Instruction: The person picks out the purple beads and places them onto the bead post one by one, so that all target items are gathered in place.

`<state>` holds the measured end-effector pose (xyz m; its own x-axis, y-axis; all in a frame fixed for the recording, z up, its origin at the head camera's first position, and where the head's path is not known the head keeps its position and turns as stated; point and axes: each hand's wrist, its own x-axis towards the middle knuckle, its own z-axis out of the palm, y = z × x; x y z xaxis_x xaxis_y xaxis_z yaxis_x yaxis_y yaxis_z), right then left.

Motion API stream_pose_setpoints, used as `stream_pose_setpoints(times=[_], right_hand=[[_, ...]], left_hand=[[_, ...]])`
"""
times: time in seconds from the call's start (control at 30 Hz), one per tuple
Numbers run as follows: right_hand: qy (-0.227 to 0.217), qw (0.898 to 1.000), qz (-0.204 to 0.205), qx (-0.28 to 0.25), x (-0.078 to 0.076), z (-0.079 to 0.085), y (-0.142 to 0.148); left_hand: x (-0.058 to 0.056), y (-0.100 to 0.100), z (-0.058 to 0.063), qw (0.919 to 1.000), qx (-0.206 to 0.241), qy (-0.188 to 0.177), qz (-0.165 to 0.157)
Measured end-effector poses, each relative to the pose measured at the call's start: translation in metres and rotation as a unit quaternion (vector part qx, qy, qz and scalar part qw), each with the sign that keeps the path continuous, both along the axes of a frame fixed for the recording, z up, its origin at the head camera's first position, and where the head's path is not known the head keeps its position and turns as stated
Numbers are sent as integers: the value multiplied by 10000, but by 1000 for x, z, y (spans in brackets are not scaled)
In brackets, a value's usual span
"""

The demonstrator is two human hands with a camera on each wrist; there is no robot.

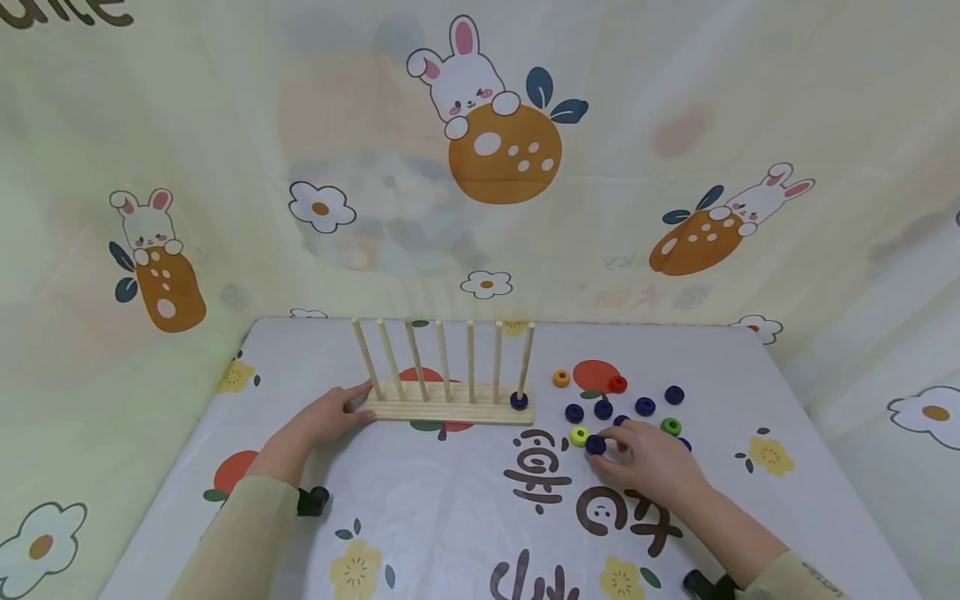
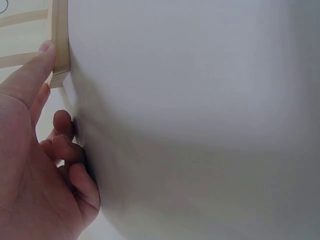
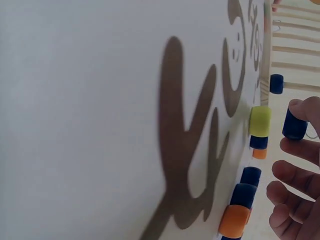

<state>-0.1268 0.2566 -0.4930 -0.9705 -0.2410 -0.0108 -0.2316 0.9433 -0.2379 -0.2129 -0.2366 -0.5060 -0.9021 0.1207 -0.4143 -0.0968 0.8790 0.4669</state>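
A wooden peg stand (image 1: pixel 450 410) with a row of several upright pegs stands on the table. One dark blue bead (image 1: pixel 519 401) sits at the foot of its rightmost peg. My left hand (image 1: pixel 322 421) grips the left end of the base, the thumb (image 2: pixel 32 75) on its front side, the other fingers curled beside it. Between the thumb and index finger of my right hand (image 1: pixel 652 462) is a dark blue bead (image 3: pixel 295 124), pinched above the tabletop. Close by lies a yellow bead (image 1: pixel 579 436). A green bead (image 1: pixel 671 427) lies just beyond the right hand.
Right of the stand are scattered an orange bead (image 1: pixel 561 378), a red bead (image 1: pixel 617 384) and several dark blue beads (image 1: pixel 645 407). A printed white cloth (image 1: pixel 420 508) covers the table. Behind it hangs a rabbit-patterned curtain (image 1: pixel 360 275).
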Motion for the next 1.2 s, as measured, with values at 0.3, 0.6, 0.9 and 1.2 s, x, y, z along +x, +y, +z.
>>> stream_pose_setpoints(times=[0.3, 0.6, 0.9, 1.2], right_hand=[[326, 9992, -44, -219, -6, 14, -5], [529, 9969, -122, -566, -11, 26, -13], [556, 9956, -203, -725, -18, 39, -22], [562, 9943, -226, -876, -27, 54, -31]], left_hand=[[0, -2, 1, 10000, -19, 22, -34], [2, 1, 4, 10000, 7, -53, 16], [0, 0, 2, 10000, -26, -26, -10], [-1, 0, -2, 10000, -6, -31, 9]])
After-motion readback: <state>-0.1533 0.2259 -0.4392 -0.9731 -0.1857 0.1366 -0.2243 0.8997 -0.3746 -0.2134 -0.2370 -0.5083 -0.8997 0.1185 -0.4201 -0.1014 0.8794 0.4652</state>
